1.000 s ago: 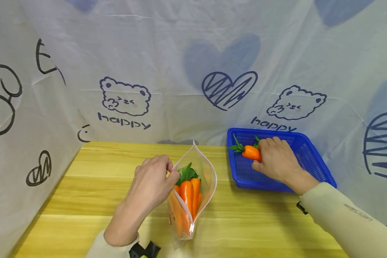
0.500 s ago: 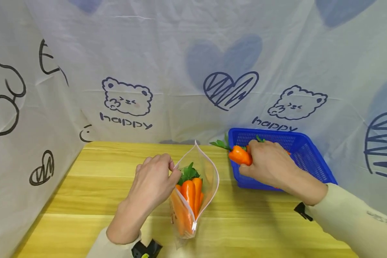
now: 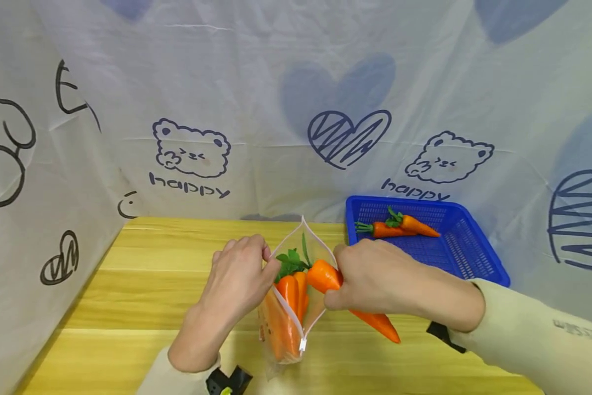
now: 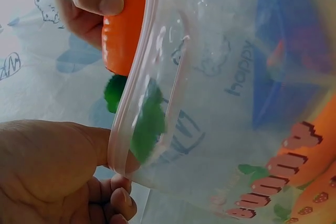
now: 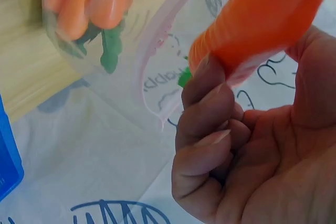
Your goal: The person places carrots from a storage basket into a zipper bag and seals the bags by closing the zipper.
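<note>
A clear zip bag (image 3: pixel 286 359) stands on the table with its mouth spread, several orange carrots (image 3: pixel 288 296) with green tops inside. My left hand (image 3: pixel 241 277) pinches the left edge of its mouth between thumb and fingers. Over the right side of the mouth, my right hand (image 3: pixel 375 277) grips another carrot (image 3: pixel 323 276), its leafy top pointing into the bag and its tip (image 3: pixel 382 326) out to the lower right. In the left wrist view, the held carrot (image 4: pixel 126 30) is at the zip strip (image 4: pixel 137 66), its green leaves partly seen through the plastic.
A blue plastic basket (image 3: pixel 485 247) stands at the back right, with two carrots (image 3: pixel 419 225) lying in its far left part. A white printed cloth (image 3: pixel 276 181) hangs behind and beside the wooden table (image 3: pixel 167 247). A white slider (image 3: pixel 303 345) sits at the bag mouth's near end.
My right hand has lifted a carrot out of the blue basket and brought it left to the bag's mouth. The left hand keeps its grip on the bag's edge, almost unmoved.
</note>
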Action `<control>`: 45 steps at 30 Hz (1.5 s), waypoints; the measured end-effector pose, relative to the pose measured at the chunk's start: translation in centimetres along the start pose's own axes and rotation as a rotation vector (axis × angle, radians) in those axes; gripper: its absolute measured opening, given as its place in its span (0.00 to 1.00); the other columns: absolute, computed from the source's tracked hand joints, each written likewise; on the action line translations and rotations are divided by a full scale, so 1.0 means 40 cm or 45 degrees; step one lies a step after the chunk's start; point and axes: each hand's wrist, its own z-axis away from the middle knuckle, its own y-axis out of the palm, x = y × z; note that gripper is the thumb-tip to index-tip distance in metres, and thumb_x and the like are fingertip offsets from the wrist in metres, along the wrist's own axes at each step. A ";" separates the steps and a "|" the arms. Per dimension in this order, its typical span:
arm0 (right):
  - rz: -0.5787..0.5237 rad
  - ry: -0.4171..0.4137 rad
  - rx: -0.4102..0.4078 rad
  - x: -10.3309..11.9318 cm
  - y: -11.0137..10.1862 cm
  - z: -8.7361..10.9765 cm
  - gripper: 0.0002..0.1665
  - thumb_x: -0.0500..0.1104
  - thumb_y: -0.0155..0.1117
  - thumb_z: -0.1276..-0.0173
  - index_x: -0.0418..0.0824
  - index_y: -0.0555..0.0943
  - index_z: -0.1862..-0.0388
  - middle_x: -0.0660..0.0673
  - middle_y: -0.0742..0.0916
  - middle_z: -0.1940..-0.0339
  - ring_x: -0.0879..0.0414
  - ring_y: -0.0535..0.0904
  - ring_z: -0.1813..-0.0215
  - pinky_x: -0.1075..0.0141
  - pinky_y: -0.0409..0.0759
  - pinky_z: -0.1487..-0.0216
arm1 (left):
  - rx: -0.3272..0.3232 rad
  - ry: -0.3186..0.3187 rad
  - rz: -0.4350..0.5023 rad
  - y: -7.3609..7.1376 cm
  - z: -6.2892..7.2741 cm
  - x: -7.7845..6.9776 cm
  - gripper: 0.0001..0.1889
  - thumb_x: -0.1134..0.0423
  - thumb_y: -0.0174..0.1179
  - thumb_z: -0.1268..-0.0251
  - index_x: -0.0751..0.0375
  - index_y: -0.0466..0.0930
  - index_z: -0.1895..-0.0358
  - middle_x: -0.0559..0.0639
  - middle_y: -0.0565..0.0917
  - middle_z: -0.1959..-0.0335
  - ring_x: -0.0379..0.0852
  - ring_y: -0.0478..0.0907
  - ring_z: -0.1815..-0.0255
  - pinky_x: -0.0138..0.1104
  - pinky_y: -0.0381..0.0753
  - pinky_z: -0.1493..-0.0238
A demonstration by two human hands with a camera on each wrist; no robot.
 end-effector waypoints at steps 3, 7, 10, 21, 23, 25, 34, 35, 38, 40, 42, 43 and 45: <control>-0.015 -0.012 0.050 0.006 0.001 -0.027 0.18 0.58 0.70 0.47 0.49 0.75 0.81 0.54 0.77 0.85 0.56 0.75 0.81 0.62 0.70 0.77 | 0.008 0.012 0.007 0.005 0.001 -0.006 0.04 0.61 0.57 0.35 0.54 0.75 0.68 0.47 0.77 0.70 0.52 0.72 0.63 0.42 0.63 0.58; -0.047 -0.003 0.082 0.006 0.006 -0.088 0.22 0.59 0.69 0.43 0.49 0.75 0.86 0.54 0.75 0.87 0.56 0.73 0.83 0.65 0.66 0.79 | 0.016 0.034 0.013 0.015 -0.001 -0.017 0.05 0.61 0.58 0.34 0.54 0.75 0.68 0.47 0.77 0.70 0.52 0.72 0.63 0.42 0.64 0.58; -0.049 0.043 0.086 0.007 0.018 -0.133 0.24 0.61 0.67 0.41 0.49 0.74 0.87 0.54 0.74 0.87 0.56 0.70 0.82 0.65 0.64 0.79 | 0.016 0.046 0.018 0.022 -0.002 -0.024 0.05 0.61 0.59 0.34 0.54 0.75 0.68 0.46 0.77 0.70 0.52 0.72 0.63 0.42 0.64 0.58; 0.236 0.178 0.025 0.042 0.127 -0.203 0.29 0.69 0.59 0.29 0.51 0.77 0.82 0.49 0.82 0.77 0.52 0.79 0.72 0.54 0.78 0.74 | -0.004 0.038 0.039 0.025 0.004 -0.014 0.05 0.60 0.58 0.33 0.54 0.75 0.68 0.46 0.78 0.70 0.52 0.73 0.62 0.42 0.65 0.59; 0.263 0.171 0.019 0.048 0.139 -0.205 0.29 0.68 0.59 0.28 0.50 0.77 0.80 0.49 0.81 0.77 0.52 0.78 0.73 0.54 0.78 0.74 | -0.002 0.025 0.041 0.022 0.005 -0.008 0.05 0.60 0.58 0.33 0.54 0.76 0.68 0.47 0.78 0.70 0.52 0.74 0.61 0.42 0.65 0.58; 0.263 0.173 0.017 0.051 0.145 -0.204 0.29 0.67 0.59 0.26 0.49 0.77 0.79 0.48 0.80 0.77 0.52 0.78 0.73 0.54 0.78 0.74 | 0.000 0.015 0.046 0.018 0.006 -0.003 0.05 0.60 0.57 0.34 0.54 0.76 0.67 0.47 0.78 0.70 0.52 0.74 0.61 0.42 0.64 0.58; 0.171 0.093 -0.205 0.005 0.131 -0.155 0.21 0.59 0.64 0.28 0.46 0.76 0.73 0.49 0.80 0.80 0.51 0.78 0.76 0.54 0.73 0.78 | -0.022 -0.023 0.058 -0.005 0.012 0.032 0.05 0.60 0.57 0.33 0.54 0.77 0.67 0.48 0.78 0.72 0.53 0.74 0.62 0.42 0.64 0.59; 0.186 0.099 -0.238 -0.005 0.130 -0.146 0.22 0.60 0.66 0.29 0.44 0.76 0.71 0.48 0.80 0.80 0.50 0.78 0.76 0.54 0.73 0.79 | -0.023 -0.028 0.058 -0.008 0.012 0.037 0.05 0.60 0.57 0.34 0.55 0.77 0.67 0.48 0.78 0.72 0.53 0.74 0.61 0.42 0.63 0.60; 0.178 0.124 -0.235 -0.039 0.127 -0.118 0.24 0.61 0.69 0.32 0.43 0.75 0.69 0.49 0.79 0.80 0.50 0.78 0.76 0.55 0.71 0.79 | -0.024 -0.037 0.048 -0.014 0.011 0.044 0.05 0.60 0.58 0.33 0.55 0.78 0.66 0.48 0.78 0.71 0.54 0.75 0.61 0.42 0.64 0.60; 0.083 0.111 -0.170 -0.056 0.124 -0.106 0.22 0.58 0.69 0.32 0.44 0.75 0.73 0.50 0.76 0.82 0.52 0.76 0.77 0.58 0.69 0.79 | -0.020 -0.039 0.035 -0.016 0.009 0.044 0.05 0.59 0.58 0.33 0.55 0.78 0.66 0.48 0.79 0.71 0.54 0.75 0.60 0.43 0.66 0.58; -0.054 0.076 -0.137 -0.066 0.120 -0.100 0.17 0.52 0.68 0.33 0.47 0.76 0.78 0.52 0.75 0.83 0.55 0.74 0.79 0.61 0.67 0.78 | -0.006 -0.037 0.025 -0.017 0.007 0.040 0.05 0.59 0.58 0.33 0.55 0.77 0.67 0.48 0.79 0.70 0.54 0.76 0.60 0.45 0.67 0.57; -0.124 0.044 -0.145 -0.068 0.118 -0.099 0.16 0.49 0.66 0.34 0.48 0.76 0.79 0.53 0.74 0.84 0.56 0.73 0.79 0.62 0.67 0.77 | 0.003 -0.034 0.028 -0.016 0.005 0.038 0.05 0.60 0.58 0.33 0.54 0.77 0.67 0.47 0.79 0.70 0.54 0.76 0.60 0.45 0.68 0.56; -0.229 -0.025 -0.193 -0.067 0.114 -0.102 0.14 0.45 0.64 0.35 0.49 0.76 0.80 0.54 0.74 0.84 0.57 0.72 0.80 0.64 0.67 0.76 | 0.019 -0.024 0.041 -0.013 0.003 0.032 0.05 0.60 0.58 0.33 0.54 0.77 0.67 0.47 0.79 0.70 0.53 0.75 0.61 0.46 0.69 0.54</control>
